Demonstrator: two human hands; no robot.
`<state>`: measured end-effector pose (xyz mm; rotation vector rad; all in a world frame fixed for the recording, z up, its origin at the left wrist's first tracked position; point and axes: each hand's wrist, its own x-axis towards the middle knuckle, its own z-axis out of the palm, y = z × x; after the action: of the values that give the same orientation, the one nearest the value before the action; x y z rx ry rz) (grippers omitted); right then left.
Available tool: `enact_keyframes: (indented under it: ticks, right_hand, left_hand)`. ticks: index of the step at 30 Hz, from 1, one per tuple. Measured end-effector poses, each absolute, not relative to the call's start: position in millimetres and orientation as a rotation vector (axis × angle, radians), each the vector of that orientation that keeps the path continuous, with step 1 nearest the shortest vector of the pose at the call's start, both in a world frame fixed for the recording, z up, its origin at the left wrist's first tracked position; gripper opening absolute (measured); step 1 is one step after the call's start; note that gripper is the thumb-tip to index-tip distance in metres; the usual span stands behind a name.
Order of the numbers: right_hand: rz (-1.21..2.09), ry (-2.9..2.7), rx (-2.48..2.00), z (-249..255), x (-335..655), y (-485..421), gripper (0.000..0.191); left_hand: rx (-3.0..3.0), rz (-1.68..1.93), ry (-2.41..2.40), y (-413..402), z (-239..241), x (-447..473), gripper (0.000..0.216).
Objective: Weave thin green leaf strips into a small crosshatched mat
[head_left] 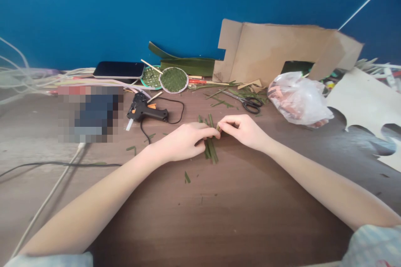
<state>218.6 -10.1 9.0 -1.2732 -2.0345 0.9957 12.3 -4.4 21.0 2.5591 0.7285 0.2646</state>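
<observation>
Several narrow green leaf strips (213, 152) lie side by side on the brown table, in front of me. My left hand (186, 139) is curled over them from the left, its index finger reaching across and its thumb resting by their lower part. My right hand (246, 130) comes from the right with thumb and forefinger pinched together on the end of a short leaf strip (218, 127). The fingertips of both hands nearly meet there. Parts of the strips are hidden under my left fingers. A small cut leaf piece (187, 177) lies nearer to me.
A black glue gun (148, 110) with its cord lies left of my hands. Scissors (246, 101), a plastic bag (299, 100) and a cardboard piece (266, 50) are behind and right. Two round woven green pieces (173, 80) and a phone (119, 69) lie by the blue wall.
</observation>
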Motion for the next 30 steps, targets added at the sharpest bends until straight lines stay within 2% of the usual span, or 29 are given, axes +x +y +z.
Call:
enact_keyframes:
  ticks: [5,15,23,26,30]
  right_hand:
    - [0.983,-2.037,-1.284,8.7,218.6,-10.6,0.026]
    - [0.984,-2.057,-1.234,8.7,220.1,-12.7,0.025]
    - [0.915,-2.358,-0.763,7.2,225.4,-9.0,0.009]
    - [0.832,-2.342,-0.752,7.8,225.6,-9.7,0.013]
    - [0.551,-2.242,-0.914,7.8,223.7,-12.9,0.012]
  left_hand:
    - [2.632,0.243,0.733,-7.1,21.9,12.8,0.047]
    - [2.507,0.280,0.782,-4.5,23.7,12.0,0.033]
    - [2.433,0.289,0.931,-5.1,25.0,13.9,0.021]
    - [2.407,0.304,0.915,-4.0,26.4,13.5,0.022]
    - [2.500,0.394,0.990,-2.6,28.3,12.2,0.022]
